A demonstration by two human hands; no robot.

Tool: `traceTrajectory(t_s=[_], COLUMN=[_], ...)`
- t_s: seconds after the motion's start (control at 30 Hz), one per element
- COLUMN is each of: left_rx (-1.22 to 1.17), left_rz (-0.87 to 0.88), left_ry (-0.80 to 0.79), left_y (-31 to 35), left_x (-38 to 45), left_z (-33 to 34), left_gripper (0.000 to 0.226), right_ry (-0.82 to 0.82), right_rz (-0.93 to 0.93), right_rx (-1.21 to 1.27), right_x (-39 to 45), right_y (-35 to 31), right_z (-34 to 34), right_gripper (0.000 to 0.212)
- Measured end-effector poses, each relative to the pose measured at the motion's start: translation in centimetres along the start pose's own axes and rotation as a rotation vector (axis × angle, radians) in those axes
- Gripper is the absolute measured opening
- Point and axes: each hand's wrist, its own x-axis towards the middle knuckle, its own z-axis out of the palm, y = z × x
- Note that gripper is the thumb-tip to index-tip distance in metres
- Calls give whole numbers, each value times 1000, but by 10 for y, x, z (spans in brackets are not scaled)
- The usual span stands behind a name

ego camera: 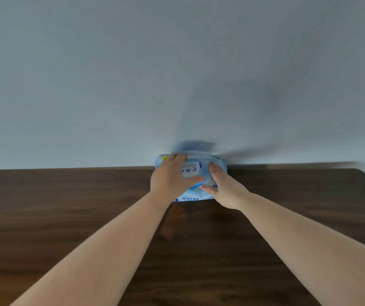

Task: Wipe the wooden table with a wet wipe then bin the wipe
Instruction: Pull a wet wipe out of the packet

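Note:
A light blue pack of wet wipes (193, 193) lies at the far edge of the dark wooden table (66, 206), against the wall. My left hand (170, 177) rests on the pack's left half, fingers spread over its top and reaching toward a blurred blue flap (193, 146) at the back. My right hand (223, 186) lies flat on the pack's right side, pressing it down. No loose wipe shows. No bin is in view.
A plain pale wall (177, 74) rises straight behind the table's far edge. The table's rounded right corner (362, 173) is in view, with a sliver of something tan just past it.

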Motion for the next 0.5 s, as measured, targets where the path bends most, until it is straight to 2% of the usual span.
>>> traceTrajectory(t_s=[0.07, 0.2, 0.27, 0.4, 0.5], left_rx=[78, 72, -36, -229, -284], left_rz=[57, 8, -72, -201, -255], left_ry=[-7, 60, 68, 132, 100], left_y=[-2, 0, -1, -17, -31], left_x=[-2, 2, 3, 0, -3], left_z=[6, 5, 0, -16, -24], left_gripper=[60, 21, 17, 12, 17], right_ry=[8, -8, 5, 266, 303], right_rz=[1, 15, 24, -68, -77], right_rx=[4, -22, -70, -234, -221], right_x=[1, 1, -1, -7, -1], right_y=[1, -2, -6, -19, -29], right_z=[1, 0, -6, -18, -16], right_gripper=[79, 79, 74, 48, 47])
